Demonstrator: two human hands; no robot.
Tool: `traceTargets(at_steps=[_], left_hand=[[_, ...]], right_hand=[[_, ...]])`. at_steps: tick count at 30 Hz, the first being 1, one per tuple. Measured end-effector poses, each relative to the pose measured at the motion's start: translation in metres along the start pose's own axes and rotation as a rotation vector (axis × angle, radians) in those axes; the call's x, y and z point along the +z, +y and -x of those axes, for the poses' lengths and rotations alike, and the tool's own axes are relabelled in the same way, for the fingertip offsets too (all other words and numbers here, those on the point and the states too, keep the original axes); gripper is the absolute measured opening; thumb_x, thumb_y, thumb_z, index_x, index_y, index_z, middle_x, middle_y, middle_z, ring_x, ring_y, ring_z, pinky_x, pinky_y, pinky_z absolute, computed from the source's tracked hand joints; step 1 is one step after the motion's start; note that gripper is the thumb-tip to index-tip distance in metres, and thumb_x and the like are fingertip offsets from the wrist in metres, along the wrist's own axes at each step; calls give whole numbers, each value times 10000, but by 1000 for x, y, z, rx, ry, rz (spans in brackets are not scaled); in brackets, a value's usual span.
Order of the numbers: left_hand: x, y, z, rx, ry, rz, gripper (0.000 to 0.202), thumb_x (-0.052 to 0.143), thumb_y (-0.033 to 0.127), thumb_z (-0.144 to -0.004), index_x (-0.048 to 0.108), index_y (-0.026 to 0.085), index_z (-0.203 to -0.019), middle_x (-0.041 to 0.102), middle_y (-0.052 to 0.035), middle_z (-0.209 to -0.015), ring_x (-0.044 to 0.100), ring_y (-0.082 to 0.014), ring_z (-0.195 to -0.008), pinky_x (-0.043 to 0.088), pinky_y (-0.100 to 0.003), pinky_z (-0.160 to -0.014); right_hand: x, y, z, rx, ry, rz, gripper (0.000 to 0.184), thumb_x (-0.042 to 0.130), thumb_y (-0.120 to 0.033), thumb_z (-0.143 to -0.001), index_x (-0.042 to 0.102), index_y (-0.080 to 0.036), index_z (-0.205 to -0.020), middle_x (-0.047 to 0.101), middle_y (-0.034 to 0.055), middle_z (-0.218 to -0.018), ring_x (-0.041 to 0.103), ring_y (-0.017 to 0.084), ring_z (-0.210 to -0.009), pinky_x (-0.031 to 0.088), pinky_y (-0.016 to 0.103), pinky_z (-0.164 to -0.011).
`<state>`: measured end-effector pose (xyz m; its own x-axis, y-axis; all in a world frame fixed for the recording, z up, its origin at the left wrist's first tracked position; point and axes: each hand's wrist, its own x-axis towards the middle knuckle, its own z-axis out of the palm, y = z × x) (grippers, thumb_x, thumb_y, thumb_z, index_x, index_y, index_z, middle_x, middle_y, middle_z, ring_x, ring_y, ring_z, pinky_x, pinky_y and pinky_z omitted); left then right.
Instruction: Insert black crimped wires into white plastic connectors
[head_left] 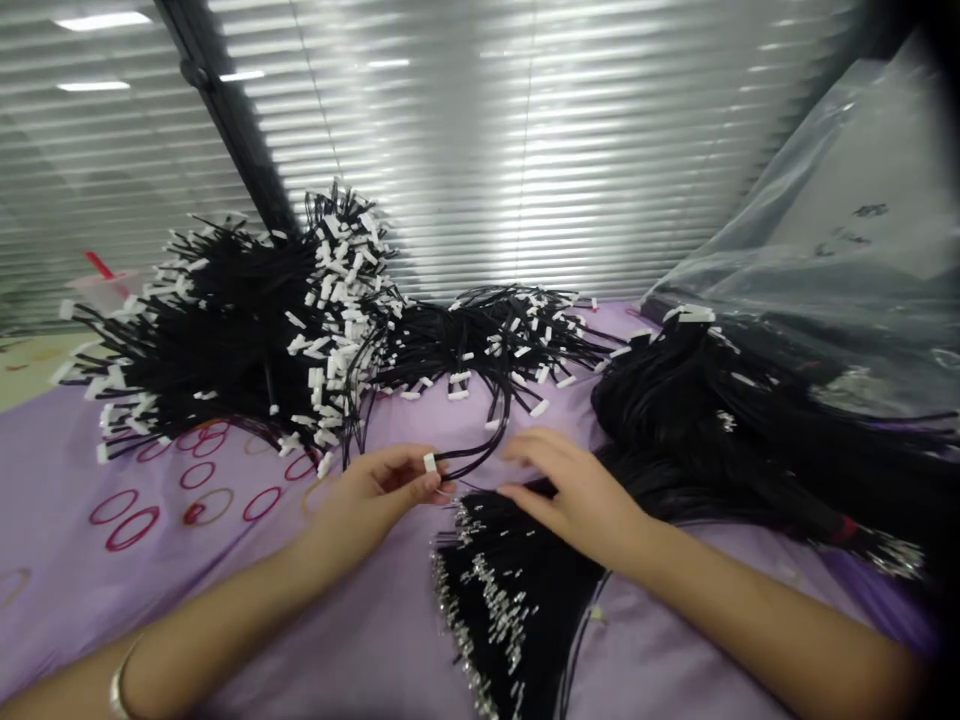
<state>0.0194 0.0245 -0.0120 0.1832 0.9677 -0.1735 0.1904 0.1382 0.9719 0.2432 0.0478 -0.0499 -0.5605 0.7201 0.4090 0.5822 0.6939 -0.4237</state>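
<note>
Between its thumb and fingers my left hand (397, 478) pinches a white plug connector (430, 463) on black wires. From that connector the black cable (480, 455) curves up to the right, toward the pile behind. My right hand (559, 485) hovers just right of the cable with its fingers apart; I see nothing held in it. Below and beside it lies a fanned bundle of black wires (540, 560) with bare silvery metal terminals at their ends. Whether the right fingertips touch a thin wire is too blurred to tell.
A tall heap of black cables with white connectors (247, 320) stands at the left back, a flatter pile (480, 335) beside it. Colored rubber bands (199, 475) lie at left on the purple cloth (300, 640). More black wires (675, 420) and a clear plastic bag (840, 220) are at right.
</note>
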Motion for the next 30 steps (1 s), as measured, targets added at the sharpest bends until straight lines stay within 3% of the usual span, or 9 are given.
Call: traceTargets(at_steps=[4, 7, 10, 14, 17, 23, 25, 28, 30], left_hand=[[4, -10, 6, -138, -250, 425, 149, 687, 227, -711, 675, 154, -841, 676, -21, -745, 657, -100, -698, 535, -180, -679], [-1, -7, 15, -114, -365, 692, 128, 710, 186, -684, 690, 166, -809, 649, 4, -702, 640, -70, -636, 525, -120, -591], [-14, 8, 18, 43, -363, 778, 122, 740, 140, -634, 679, 140, -740, 612, 26, -671, 604, -46, -552, 504, -93, -499], [-37, 35, 14, 350, -195, 766, 148, 750, 105, -610, 658, 117, -725, 602, 13, -655, 598, -53, -567, 509, -94, -494], [-53, 43, 4, 504, -23, 786, 118, 705, 90, -656, 634, 107, -748, 585, 6, -654, 598, -57, -628, 498, -86, -509], [-52, 16, -26, 395, 198, 632, 85, 682, 143, -697, 633, 127, -763, 600, 0, -803, 619, -81, -752, 512, -124, -629], [-45, 5, -31, 296, 171, 610, 119, 694, 175, -698, 633, 129, -788, 597, -4, -801, 620, -82, -775, 517, -135, -672], [-40, -4, -33, 195, 155, 611, 128, 698, 179, -696, 631, 123, -789, 598, -9, -796, 618, -70, -764, 522, -142, -700], [-42, -6, -34, 187, 184, 638, 103, 694, 170, -698, 625, 122, -758, 602, -10, -801, 617, -59, -763, 524, -137, -718]], right_hand=[[-10, -5, -7, -111, 46, 151, 414, 570, -335, -831, 489, -198, -1213, 462, 86, -1310, 384, 211, -1232, 310, 386, -1039], [-26, -2, -13, -170, -30, 202, 173, 493, -318, -882, 570, -212, -995, 617, 23, -1064, 487, 176, -1113, 265, 385, -1036], [-47, 6, -21, -33, 56, 283, 109, 502, -284, -860, 563, -198, -885, 623, 12, -900, 547, 153, -921, 335, 333, -940], [-78, 22, -42, 153, 177, 406, 152, 485, -297, -846, 514, -175, -759, 577, 31, -749, 495, 145, -673, 344, 259, -618], [-102, 31, -72, 182, 156, 443, 292, 463, -395, -858, 487, -179, -663, 547, 21, -648, 456, 138, -597, 301, 257, -565], [-146, 34, -140, 127, 408, 641, 261, 416, -359, -884, 566, -150, -931, 573, 122, -1012, 510, 229, -943, 352, 323, -747], [-151, 39, -154, 184, 297, 683, 327, 369, -363, -902, 547, -121, -1031, 558, 147, -1076, 497, 245, -1005, 356, 340, -780], [-145, 53, -159, 298, -104, 620, 363, 505, -466, -821, 597, -128, -912, 622, 95, -873, 551, 200, -810, 381, 305, -698], [-135, 63, -153, 310, -202, 598, 363, 538, -490, -787, 607, -143, -864, 629, 69, -816, 547, 170, -728, 378, 282, -651]])
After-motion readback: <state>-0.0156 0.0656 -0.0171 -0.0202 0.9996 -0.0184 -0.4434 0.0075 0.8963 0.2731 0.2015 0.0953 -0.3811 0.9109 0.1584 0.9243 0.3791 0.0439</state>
